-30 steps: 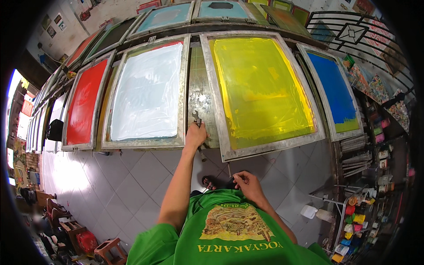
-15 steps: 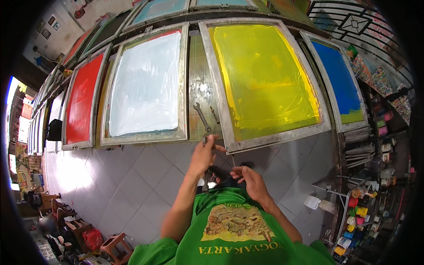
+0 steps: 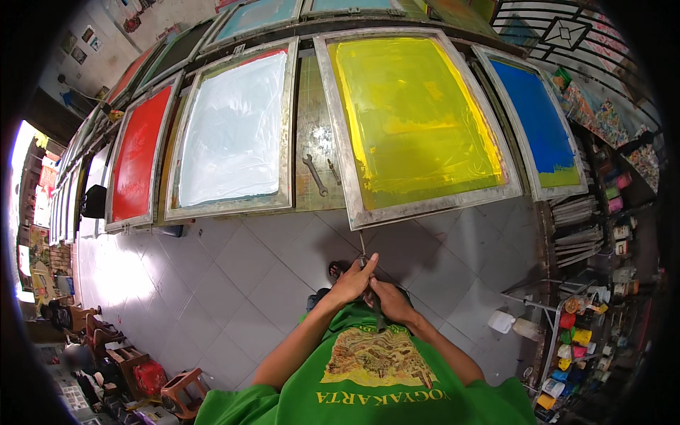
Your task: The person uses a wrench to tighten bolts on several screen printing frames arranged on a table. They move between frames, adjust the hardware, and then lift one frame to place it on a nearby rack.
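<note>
The dark metal tool (image 3: pixel 378 312) sits at the left hand (image 3: pixel 352 281), apparently grasped by it, and the right hand (image 3: pixel 391 300), whose fingers curl there with their hold hidden. A loose, crowded grip could let it slip against the thin rod (image 3: pixel 363 243) below the yellow screen's frame (image 3: pixel 435 206). Half a second earlier, the hands were apart.

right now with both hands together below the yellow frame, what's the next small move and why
Probably steady the thin rod and check that the dark tool lines up with it. The rod shows between the near left corner of the yellow frame and the left hand and right hand, which meet around the tool; their overlap hides any engagement.
</note>
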The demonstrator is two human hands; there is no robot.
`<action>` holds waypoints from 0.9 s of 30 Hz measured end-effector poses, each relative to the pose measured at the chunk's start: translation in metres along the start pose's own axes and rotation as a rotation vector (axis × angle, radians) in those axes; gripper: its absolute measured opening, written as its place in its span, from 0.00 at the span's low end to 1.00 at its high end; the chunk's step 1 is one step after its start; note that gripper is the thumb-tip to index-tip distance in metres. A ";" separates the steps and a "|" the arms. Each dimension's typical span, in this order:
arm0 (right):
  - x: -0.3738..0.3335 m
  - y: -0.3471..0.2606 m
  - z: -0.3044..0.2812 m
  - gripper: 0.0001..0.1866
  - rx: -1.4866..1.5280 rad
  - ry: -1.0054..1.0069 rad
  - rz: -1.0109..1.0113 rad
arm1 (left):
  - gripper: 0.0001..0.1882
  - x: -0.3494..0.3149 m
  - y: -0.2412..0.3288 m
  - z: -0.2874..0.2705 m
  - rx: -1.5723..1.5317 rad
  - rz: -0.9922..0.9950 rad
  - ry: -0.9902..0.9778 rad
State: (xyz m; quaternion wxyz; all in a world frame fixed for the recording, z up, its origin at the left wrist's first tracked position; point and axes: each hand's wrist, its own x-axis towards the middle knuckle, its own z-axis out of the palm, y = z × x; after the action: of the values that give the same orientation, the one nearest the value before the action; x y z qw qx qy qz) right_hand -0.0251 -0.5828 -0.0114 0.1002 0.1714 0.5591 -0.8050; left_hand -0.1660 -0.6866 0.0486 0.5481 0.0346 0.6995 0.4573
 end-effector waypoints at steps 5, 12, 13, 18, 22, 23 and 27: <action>0.006 0.038 -0.009 0.27 0.351 -0.039 0.059 | 0.30 0.021 -0.045 0.004 -0.246 0.134 0.074; 0.018 0.028 0.000 0.29 0.662 -0.060 0.064 | 0.21 -0.004 -0.049 0.011 -0.343 0.155 0.080; 0.019 0.030 0.000 0.29 0.703 -0.080 0.049 | 0.21 -0.012 -0.043 0.013 -0.369 0.151 0.068; 0.022 0.042 -0.008 0.28 0.896 -0.277 0.014 | 0.18 -0.010 -0.051 0.011 -0.414 0.170 0.033; 0.024 0.043 -0.005 0.28 0.982 -0.265 0.080 | 0.18 0.006 -0.074 0.009 -0.326 0.322 0.113; 0.025 0.047 -0.006 0.29 0.997 -0.298 0.054 | 0.18 0.006 -0.072 0.011 -0.321 0.328 0.105; 0.031 0.053 -0.003 0.29 1.056 -0.377 -0.039 | 0.18 -0.002 -0.066 0.012 -0.355 0.315 0.055</action>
State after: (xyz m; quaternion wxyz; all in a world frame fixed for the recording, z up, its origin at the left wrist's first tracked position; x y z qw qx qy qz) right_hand -0.0344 -0.5978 -0.0701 0.0841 0.0412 0.0556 -0.9940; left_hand -0.1253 -0.7186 0.0060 0.4482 0.0339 0.6088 0.6537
